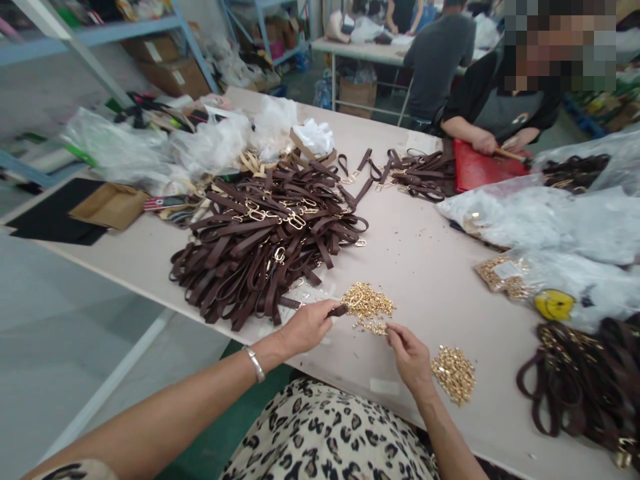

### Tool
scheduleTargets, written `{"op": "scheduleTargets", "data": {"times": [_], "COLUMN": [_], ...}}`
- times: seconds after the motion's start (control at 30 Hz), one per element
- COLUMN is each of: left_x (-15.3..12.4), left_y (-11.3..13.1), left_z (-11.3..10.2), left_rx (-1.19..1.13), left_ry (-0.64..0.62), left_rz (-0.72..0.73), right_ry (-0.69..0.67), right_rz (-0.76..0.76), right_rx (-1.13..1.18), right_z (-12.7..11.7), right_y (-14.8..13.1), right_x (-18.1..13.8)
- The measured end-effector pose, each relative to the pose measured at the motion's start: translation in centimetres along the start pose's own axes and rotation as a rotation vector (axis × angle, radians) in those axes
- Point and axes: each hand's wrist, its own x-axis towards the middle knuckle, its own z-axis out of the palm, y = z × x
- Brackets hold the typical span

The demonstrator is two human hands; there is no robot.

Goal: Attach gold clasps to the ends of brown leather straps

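Many dark brown straps make up the strap heap [270,247] on the worktop [425,267]. Gold clasps [280,254] show on a number of them, so part of the work looks done, though how many straps are finished cannot be told. 2 lots of small gold pieces lie loose: the larger gold pile [371,300] just beside the strap heap, off its near right side, and the smaller gold pile [453,375] well to the right of that heap. With these unused and 1 strap in hand, the work seems partway along, with plenty left.

The held strap [338,311] is at the near right side of the strap heap, its end at the edge of the larger gold pile. It looks narrow, flat and dark; the fingers hide much of it.

The left hand [307,326], just in front of the strap heap, has its grip closed firmly on this strap. The right hand [411,355], to the right of the strap heap, has its fingertips drawn close together beside the larger gold pile; whether they pinch a piece is too small to tell.
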Motion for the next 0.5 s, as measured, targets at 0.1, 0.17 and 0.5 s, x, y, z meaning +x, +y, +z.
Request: {"op": "scheduleTargets", "data": {"times": [0.1, 0.17, 0.5], "left_x": [-0.3, -0.5, -1.3], "left_y": [2.2, 3.4, 6.0], "left_z": [1.0, 1.7, 3.9], "left_rx": [-0.286, -0.448, -0.810], "left_ry": [-0.018, -0.031, -0.007], "left_rz": [-0.129, -0.195, -0.300], "right_ry": [-0.040, -0.061, -0.247], "right_rz": [0.092, 0.146, 0.383], "right_rx": [0.118, 0.203, 0.638], "right_z": [0.1, 0.3, 2.0], "right_y": [-1.7, -3.1, -7.4], "right_x": [-0.4, -0.7, -1.4]}}
